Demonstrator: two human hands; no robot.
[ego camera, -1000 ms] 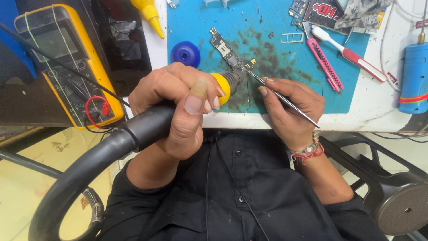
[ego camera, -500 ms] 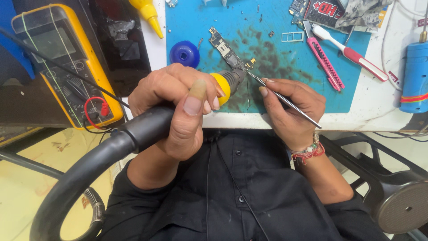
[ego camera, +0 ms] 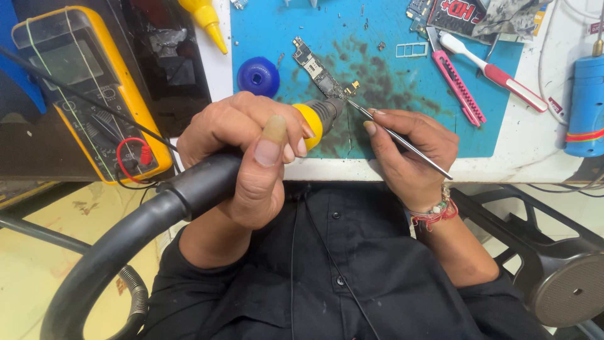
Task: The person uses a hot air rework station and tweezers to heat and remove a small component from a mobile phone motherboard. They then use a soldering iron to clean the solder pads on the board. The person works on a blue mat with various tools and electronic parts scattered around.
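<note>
Head view: 2 hands work on a narrow circuit board (ego camera: 318,72) lying on the blue mat (ego camera: 277,25).

Left hand (ego camera: 242,148) is clenched around the black handle of a hot-air tool (ego camera: 314,119) with a yellow collar, its nozzle aimed at the board's near end. Right hand (ego camera: 412,148) pinches thin metal tweezers (ego camera: 396,135), tips touching that same end, close to the mat's front edge. A blue round cap (ego camera: 258,77) sits at the mat's left edge; a yellow multimeter (ego camera: 88,88) lies well apart to the left.
</note>
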